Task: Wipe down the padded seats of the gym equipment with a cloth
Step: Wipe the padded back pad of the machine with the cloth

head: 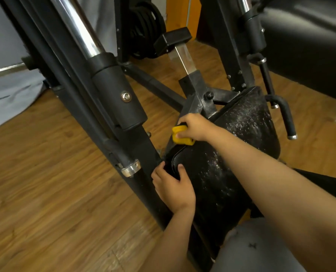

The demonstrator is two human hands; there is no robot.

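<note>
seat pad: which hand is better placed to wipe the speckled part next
Right. The right hand grips the yellow cloth against the seat pad, with the speckled surface beside it; the left hand only holds the pad's corner.

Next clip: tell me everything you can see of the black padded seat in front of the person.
The black padded seat looks like glossy vinyl, with a stitched seam round its rounded edge. White specks, seemingly spray droplets, cover much of its top. It sits on a black metal frame above the wooden floor. The left hand grips its near left corner, thumb on top. The right hand presses a folded yellow cloth against its far left edge.
</note>
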